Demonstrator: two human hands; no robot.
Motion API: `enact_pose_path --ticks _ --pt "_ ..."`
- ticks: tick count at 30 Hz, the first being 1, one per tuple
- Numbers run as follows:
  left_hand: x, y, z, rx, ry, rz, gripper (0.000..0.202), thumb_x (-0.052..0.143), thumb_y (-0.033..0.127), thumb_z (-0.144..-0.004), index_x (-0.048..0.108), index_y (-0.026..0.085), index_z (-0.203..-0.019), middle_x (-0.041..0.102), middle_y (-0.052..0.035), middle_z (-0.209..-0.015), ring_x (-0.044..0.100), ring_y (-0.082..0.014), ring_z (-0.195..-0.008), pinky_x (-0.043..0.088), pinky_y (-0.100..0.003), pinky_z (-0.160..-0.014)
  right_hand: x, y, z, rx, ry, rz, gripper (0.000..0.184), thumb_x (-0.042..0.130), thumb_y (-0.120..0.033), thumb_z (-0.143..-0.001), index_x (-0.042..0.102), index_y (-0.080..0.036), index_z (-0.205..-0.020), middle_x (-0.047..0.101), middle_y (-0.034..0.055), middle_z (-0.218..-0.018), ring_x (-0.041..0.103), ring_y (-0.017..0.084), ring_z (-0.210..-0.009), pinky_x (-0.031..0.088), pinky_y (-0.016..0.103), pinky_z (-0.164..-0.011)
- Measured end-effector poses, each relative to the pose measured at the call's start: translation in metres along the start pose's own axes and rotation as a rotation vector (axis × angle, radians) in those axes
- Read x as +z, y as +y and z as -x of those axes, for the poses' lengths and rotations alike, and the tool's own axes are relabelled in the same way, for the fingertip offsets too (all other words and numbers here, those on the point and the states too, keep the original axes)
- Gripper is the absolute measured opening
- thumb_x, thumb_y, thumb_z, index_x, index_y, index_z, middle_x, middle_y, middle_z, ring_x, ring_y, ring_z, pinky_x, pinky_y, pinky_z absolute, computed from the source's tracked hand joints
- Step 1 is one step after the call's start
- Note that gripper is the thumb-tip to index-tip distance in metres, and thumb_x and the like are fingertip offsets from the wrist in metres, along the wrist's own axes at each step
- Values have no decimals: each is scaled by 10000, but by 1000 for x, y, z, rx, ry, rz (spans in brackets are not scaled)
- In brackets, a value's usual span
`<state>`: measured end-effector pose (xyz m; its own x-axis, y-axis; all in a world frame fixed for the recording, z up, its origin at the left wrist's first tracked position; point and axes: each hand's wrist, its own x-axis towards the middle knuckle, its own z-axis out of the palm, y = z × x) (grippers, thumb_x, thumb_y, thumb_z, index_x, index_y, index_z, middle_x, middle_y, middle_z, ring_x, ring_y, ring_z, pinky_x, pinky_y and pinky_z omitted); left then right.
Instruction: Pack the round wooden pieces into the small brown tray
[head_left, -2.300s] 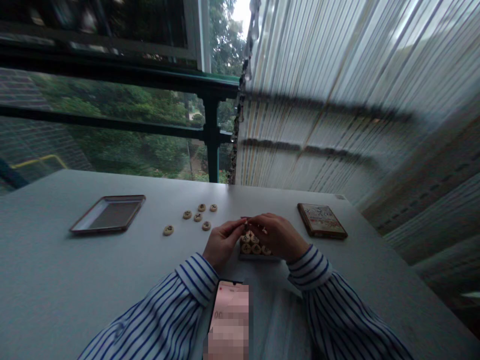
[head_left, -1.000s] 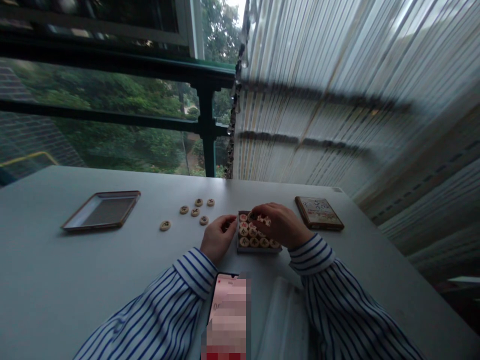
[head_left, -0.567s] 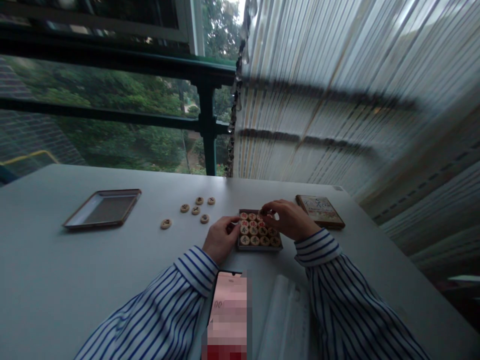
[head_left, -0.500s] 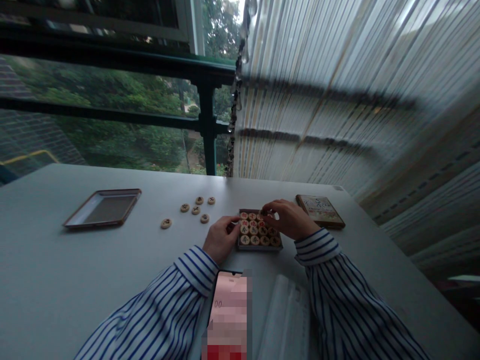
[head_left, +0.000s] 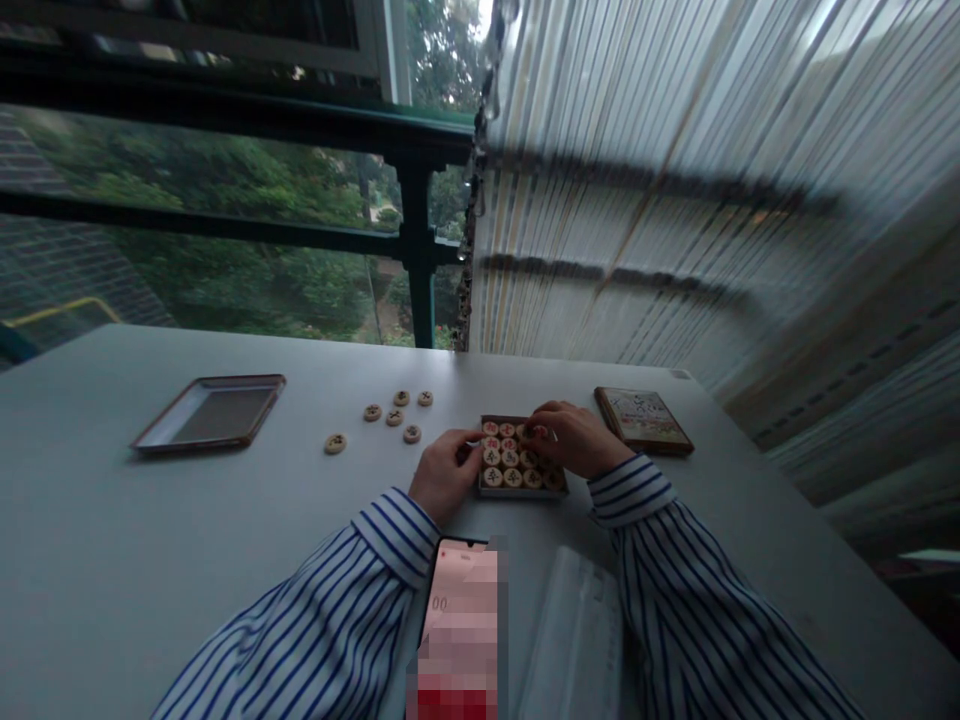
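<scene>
A small open box (head_left: 523, 493) holds rows of round wooden xiangqi pieces (head_left: 511, 458), some with red characters and some with black. My left hand (head_left: 448, 474) is curled at the box's left side, thumb and fingers closed on its edge. Over the box's far right part, my right hand (head_left: 581, 438) bends down with its fingertips pinched at a xiangqi piece (head_left: 537, 433) among the others. The hand hides part of the right-hand rows. Several loose pieces (head_left: 394, 417) lie on the white table (head_left: 247, 530), left of the box.
An upturned box lid (head_left: 244, 440) rests at the far left. To the right of my right hand lies a flat decorated case (head_left: 643, 420). A phone (head_left: 459, 620) and a clear plastic item (head_left: 574, 630) lie between my forearms. A string curtain (head_left: 600, 200) hangs behind the table.
My right fingers have shifted slightly right and down, and the piece held at their tips now sits lower among the boxed ones. My left hand stays at the box's edge.
</scene>
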<state>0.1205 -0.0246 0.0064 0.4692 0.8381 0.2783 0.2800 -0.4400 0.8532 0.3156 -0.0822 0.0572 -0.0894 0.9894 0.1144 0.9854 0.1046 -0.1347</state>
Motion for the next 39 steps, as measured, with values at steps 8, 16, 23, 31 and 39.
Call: enact_pose_path --ticks 8,16,23,31,39 --pt "1 -2 0 -18 2 59 259 524 301 -722 632 162 -913 634 -44 -718 576 -156 -660 462 -267 -634 2 2 0 -8 -33 -1 278 489 -402 -786 622 -230 -961 589 77 -989 538 186 -893 393 309 -763" --pt "1 -1 1 -12 6 41 261 516 302 -728 633 162 -915 641 -45 -736 571 -146 -642 461 -260 -620 2 3 0 0 -59 -6 272 486 -392 -790 628 -232 -958 589 78 -997 541 185 -897 395 301 -768" --pt "1 -3 0 1 6 43 255 516 305 -731 639 170 -909 647 -51 -774 573 -148 -660 456 -258 -620 1 3 0 -1 -75 -13 265 502 -370 -782 628 -226 -965 592 76 -999 542 184 -903 403 297 -778" --pt "1 -3 0 9 2 29 252 515 298 -735 635 169 -915 648 -51 -787 576 -149 -672 457 -256 -632 -2 3 0 11 -65 -18 253 485 -321 -794 621 -236 -988 592 68 -1016 542 188 -913 399 303 -789" --pt "1 -2 0 6 -3 -3 257 499 304 -750 625 163 -924 645 -59 -821 581 -150 -688 457 -258 -644 -3 0 0 15 -103 23 257 458 -303 -804 615 -249 -1001 588 72 -1036 535 206 -934 392 328 -771"
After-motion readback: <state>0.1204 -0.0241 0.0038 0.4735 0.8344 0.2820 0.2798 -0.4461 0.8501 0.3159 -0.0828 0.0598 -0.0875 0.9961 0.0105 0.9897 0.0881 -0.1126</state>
